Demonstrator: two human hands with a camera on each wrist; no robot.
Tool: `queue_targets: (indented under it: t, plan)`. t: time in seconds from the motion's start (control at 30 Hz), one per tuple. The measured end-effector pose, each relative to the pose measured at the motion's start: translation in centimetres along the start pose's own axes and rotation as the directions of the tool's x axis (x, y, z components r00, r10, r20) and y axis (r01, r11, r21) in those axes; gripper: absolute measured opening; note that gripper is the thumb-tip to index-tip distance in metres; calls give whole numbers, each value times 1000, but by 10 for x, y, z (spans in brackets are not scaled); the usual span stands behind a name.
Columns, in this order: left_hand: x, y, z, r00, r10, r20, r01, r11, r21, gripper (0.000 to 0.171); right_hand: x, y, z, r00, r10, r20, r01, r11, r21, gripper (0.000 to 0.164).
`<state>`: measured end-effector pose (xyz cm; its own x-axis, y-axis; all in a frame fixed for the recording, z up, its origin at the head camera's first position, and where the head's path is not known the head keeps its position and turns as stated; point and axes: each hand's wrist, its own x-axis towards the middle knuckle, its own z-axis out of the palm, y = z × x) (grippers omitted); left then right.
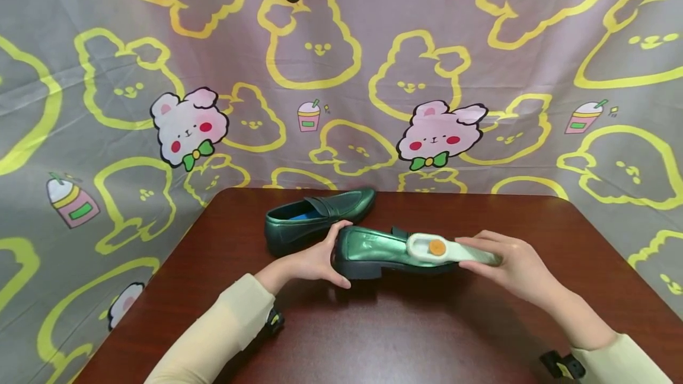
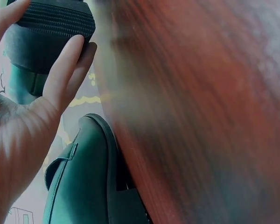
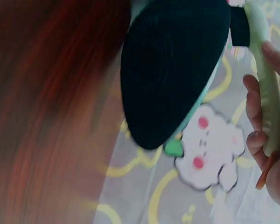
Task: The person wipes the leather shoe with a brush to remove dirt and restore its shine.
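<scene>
My left hand (image 1: 315, 258) grips a shiny green loafer (image 1: 373, 246) round its heel, thumb and fingers spread on either side. In the left wrist view the ridged black heel (image 2: 56, 23) shows between the fingers. The loafer is raised off the table, toe pointing right, and its dark sole (image 3: 172, 70) shows in the right wrist view. My right hand (image 1: 514, 262) holds a pale green brush (image 1: 469, 252) by its handle. The brush head with an orange round spot lies over the loafer's side; its dark bristles (image 3: 240, 28) partly show.
A second green loafer (image 1: 299, 227), with a blue insole, stands upright behind my left hand on the dark red-brown wooden table (image 1: 384, 330). A grey curtain (image 1: 352, 159) with cartoon prints hangs right behind the table's far edge.
</scene>
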<state>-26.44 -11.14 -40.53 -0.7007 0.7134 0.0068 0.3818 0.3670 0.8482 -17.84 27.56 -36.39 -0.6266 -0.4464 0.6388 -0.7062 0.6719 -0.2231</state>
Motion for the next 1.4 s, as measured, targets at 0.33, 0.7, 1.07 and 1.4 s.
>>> queue_targets:
  t: [0.33, 0.7, 1.07, 1.4]
  plan:
    - [-2, -3, 0, 1000, 13, 5, -13, 1000, 18, 111, -3, 8, -4, 992, 89, -85, -95, 993, -66, 45]
    - [0, -4, 0, 1000, 15, 9, -14, 1000, -5, 111, -13, -7, 3, 1000, -12, -14, 12, 999, 48, 47]
    - [-1, -6, 1, 1000, 15, 3, -15, 999, 50, 113, -19, 17, -13, 978, 142, -155, -158, 983, -98, 43]
    - [-2, -3, 0, 1000, -14, -6, 14, 998, 62, 114, -15, -9, 1, 996, -68, -49, 71, 996, 54, 48]
